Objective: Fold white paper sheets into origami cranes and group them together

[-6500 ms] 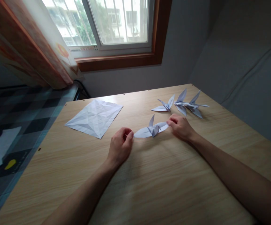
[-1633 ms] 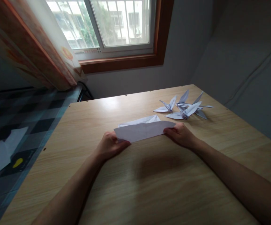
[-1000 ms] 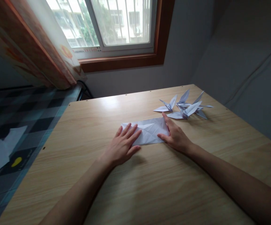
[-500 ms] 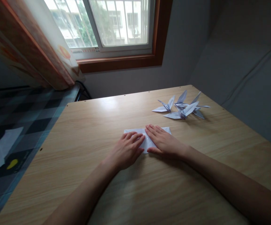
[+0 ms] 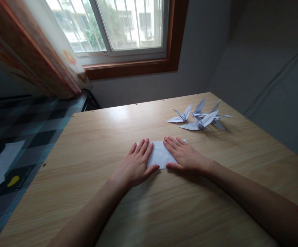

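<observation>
Paper (image 5: 160, 155) now mid table (image 5: 94, 144), window (image 5: 136, 25) beyond

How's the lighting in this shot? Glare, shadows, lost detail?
Head view: glare on the wooden table near its far edge; the window looks overexposed in places. Head view: soft shadows beside the left hand and right hand. Head view: right wall dim; creases on the paper look faint.

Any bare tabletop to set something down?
Bare: tabletop left of the left hand, toward the checked cloth; far strip left of the paper cranes; near middle, between left arm and right arm.
Crowded: far right, where those cranes cluster; centre, where left hand and right hand lie on the folded paper.
</observation>
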{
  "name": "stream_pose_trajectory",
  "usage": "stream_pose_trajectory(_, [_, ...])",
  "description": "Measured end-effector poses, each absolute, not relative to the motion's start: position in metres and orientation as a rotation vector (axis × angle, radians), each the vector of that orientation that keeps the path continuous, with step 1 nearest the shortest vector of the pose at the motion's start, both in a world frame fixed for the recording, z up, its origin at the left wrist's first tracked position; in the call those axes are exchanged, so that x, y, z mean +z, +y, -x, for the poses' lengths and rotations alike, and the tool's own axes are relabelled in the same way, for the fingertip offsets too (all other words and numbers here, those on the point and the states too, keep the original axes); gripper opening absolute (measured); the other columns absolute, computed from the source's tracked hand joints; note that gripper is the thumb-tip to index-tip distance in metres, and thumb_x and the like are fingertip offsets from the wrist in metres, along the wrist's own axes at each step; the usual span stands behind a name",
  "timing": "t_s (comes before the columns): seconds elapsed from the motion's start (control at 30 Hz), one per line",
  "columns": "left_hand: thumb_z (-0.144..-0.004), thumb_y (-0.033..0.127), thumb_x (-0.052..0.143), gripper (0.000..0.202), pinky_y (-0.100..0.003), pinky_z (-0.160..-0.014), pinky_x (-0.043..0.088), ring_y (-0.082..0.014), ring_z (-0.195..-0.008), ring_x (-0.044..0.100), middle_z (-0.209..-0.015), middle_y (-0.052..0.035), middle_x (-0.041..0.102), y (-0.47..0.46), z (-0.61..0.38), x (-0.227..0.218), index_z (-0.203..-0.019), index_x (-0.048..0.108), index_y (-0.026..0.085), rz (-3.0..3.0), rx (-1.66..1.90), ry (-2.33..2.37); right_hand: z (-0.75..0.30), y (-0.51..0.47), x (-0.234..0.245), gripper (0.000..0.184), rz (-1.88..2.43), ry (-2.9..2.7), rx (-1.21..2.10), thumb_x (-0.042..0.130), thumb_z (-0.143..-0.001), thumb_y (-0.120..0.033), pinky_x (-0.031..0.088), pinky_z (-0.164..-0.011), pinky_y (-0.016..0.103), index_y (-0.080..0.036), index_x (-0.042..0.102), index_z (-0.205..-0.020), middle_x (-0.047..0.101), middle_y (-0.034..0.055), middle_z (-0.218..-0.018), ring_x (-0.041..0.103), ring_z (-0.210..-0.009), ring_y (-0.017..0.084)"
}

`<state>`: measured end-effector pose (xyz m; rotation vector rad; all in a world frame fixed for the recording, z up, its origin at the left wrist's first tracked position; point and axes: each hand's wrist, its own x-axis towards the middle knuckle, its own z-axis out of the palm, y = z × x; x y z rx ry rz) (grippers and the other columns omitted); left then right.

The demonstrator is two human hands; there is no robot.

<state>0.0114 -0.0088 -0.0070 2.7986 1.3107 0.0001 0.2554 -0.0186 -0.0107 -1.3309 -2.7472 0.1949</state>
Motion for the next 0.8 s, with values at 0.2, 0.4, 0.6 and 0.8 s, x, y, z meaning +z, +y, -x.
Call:
stream_pose_trajectory(0.2, [-0.09,0.07,0.031,0.086,-0.05,-0.117,0.018,-0.035,-0.146,0.023,-0.157,-0.0227,0.024,-0.008,-0.009,-0.008,-0.149,0.031,0.008,-2.784,0.018,1.351,-0.268,-0.015,-0.019,0.089,1.365,-2.71,0.194,0.04,-0.089,-0.069,0.023,-0.119,0.05,-0.007,0.028,-0.151,0.024,0.0216,-0.157,0.022,-0.147,0.032])
stream_pose_trajectory(0.4, [-0.088,0.073,0.029,0.09,-0.051,-0.117,0.018,-0.0356,-0.147,0.02,-0.157,-0.0237,0.022,-0.007,-0.004,-0.009,-0.15,0.03,0.006,-2.768,0.003,1.394,-0.282,-0.012,-0.024,0.089,1.369,-2.712,0.222,0.041,-0.088,-0.069,0.023,-0.119,0.051,-0.011,0.024,-0.153,0.023,0.0188,-0.158,0.023,-0.147,0.033])
stream_pose_trajectory(0.6, [-0.088,0.073,0.028,0.093,-0.053,-0.118,0.017,-0.0358,-0.147,0.019,-0.158,-0.0226,0.02,-0.007,-0.004,-0.005,-0.15,0.028,0.004,-2.748,-0.067,1.401,-0.293,-0.01,-0.026,0.08,1.439,-2.717,0.235,0.037,-0.093,-0.063,0.022,-0.119,0.052,-0.01,0.025,-0.153,0.022,0.0186,-0.158,0.021,-0.147,0.031])
stream_pose_trajectory(0.8, [-0.088,0.074,0.028,0.093,-0.053,-0.118,0.016,-0.0345,-0.148,0.018,-0.159,-0.0205,0.019,-0.007,-0.001,-0.001,-0.151,0.025,0.005,-2.745,-0.125,1.414,-0.299,-0.005,-0.021,0.078,1.374,-2.696,0.271,0.039,-0.093,-0.061,0.022,-0.119,0.052,-0.012,0.025,-0.153,0.024,0.0189,-0.158,0.021,-0.147,0.032])
